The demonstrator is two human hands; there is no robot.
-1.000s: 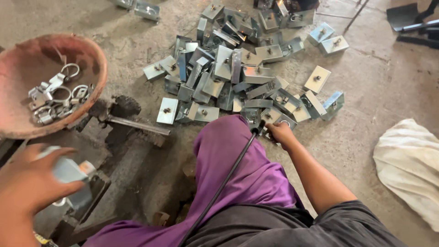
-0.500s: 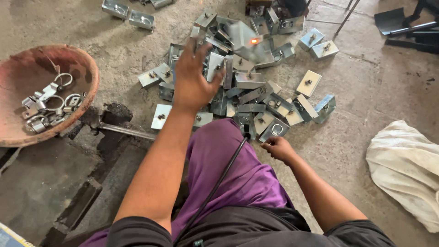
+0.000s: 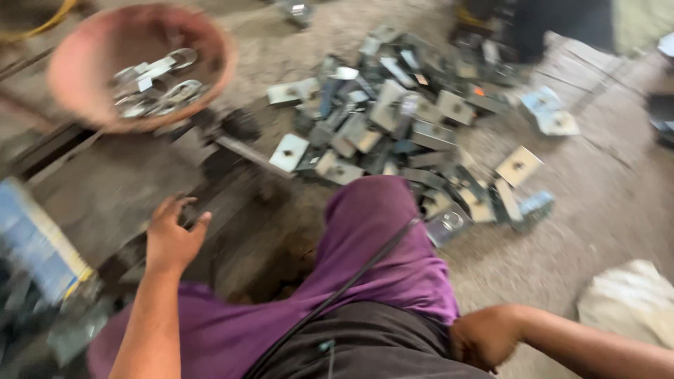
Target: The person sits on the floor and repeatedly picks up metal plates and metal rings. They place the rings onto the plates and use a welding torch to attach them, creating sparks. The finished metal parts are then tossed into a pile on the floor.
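Observation:
My left hand (image 3: 172,237) hovers with fingers spread and nothing in it, just over the dark metal block (image 3: 210,189) on the floor to my left. My right hand (image 3: 483,340) is drawn back against my hip, its fingers curled under; blur hides whether it holds anything. A heap of grey bent metal plates (image 3: 393,126), each with a hole, lies on the concrete ahead of my purple-clad knee (image 3: 372,231). One shiny piece (image 3: 449,223) rests right beside the knee.
A reddish round bowl (image 3: 77,70) with several metal rings and clamps stands at the upper left. A blue and white object (image 3: 31,245) lies at the far left. A white cloth (image 3: 628,305) sits at the right. Loose plates (image 3: 518,165) are scattered right of the heap.
My left hand has left the plate heap and come back down to the left beside the metal block. My right hand has pulled back from the plates to my hip. The view has swung left.

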